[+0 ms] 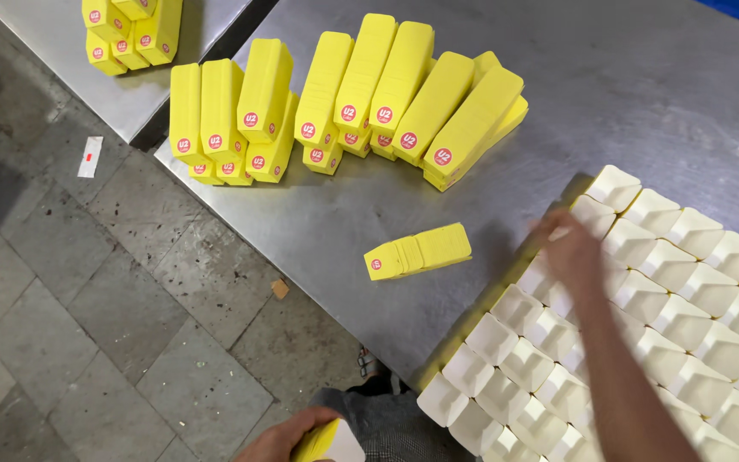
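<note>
- My right hand [568,248] is stretched out at the right of the frame, blurred, fingers loosely spread and resting on the white open cartons [643,316]; I cannot tell whether it grips one.
- Those white cartons stand packed in tight rows across the lower right of the steel desk [643,94], open tops up.
- My left hand [288,436] sits at the bottom edge of the frame, closed around a flat yellow carton [322,443] with a white face, below the desk's edge.
- A small bundle of flattened yellow cartons [419,251] lies alone on the desk, left of my right hand and apart from it.
- More yellow carton stacks [344,103] lean in a row across the upper middle of the frame, well away from both hands.
</note>
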The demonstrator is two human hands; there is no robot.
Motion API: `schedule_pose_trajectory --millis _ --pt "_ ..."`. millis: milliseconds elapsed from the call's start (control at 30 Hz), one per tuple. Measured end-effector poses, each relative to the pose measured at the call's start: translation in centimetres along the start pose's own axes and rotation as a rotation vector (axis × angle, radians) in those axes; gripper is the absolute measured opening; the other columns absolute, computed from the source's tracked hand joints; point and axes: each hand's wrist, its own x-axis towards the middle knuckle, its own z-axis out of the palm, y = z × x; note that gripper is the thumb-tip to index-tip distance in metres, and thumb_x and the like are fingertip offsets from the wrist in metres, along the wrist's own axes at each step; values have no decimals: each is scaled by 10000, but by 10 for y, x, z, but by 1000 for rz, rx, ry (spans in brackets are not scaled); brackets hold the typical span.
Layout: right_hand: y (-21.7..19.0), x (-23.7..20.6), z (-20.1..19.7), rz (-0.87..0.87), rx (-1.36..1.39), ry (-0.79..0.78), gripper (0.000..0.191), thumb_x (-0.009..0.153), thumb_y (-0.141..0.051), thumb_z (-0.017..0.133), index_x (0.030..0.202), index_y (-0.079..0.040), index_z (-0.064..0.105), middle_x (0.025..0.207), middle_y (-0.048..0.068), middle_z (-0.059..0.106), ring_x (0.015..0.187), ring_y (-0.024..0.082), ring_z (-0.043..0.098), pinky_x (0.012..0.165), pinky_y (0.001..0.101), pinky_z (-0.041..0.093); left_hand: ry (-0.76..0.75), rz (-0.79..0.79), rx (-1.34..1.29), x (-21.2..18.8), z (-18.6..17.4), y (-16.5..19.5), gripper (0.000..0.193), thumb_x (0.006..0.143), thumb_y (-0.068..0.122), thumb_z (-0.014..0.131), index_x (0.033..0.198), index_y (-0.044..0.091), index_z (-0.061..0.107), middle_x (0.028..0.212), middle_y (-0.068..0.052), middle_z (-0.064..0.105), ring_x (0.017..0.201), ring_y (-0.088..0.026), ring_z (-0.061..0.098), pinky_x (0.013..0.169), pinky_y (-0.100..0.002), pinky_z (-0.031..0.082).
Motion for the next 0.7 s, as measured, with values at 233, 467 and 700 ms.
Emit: schedule_pose_trajectory --millis 233,467,700 --pt "-90 -86 125 484 861 -278 1127 838 -256 749 1584 -85 -78 1203 209 672 772 221 710 671 337 608 -178 193 -170 10 -26 -45 515 898 218 690 1388 136 559 1271 -48 704 1245 -144 656 1105 -293 415" --pt "-163 -156 96 55 747 -364 538 960 -137 712 1347 -1 365 1059 91 593 761 168 645 680 344 561 -217 142 -275 -1 -54 -65 728 796 309 828 1433 116 533 1261 -65 698 1232 -143 643 1079 -298 445" --pt "-174 -323 54 -60 716 -1182 227 986 -106 737 1174 22 734 893 40 705 731 91 637 639 263 525 -107 195 -178 -56 -81 -25 794 705 288 845 1428 99 577 1139 -83 739 1045 -150 694 901 -287 533"
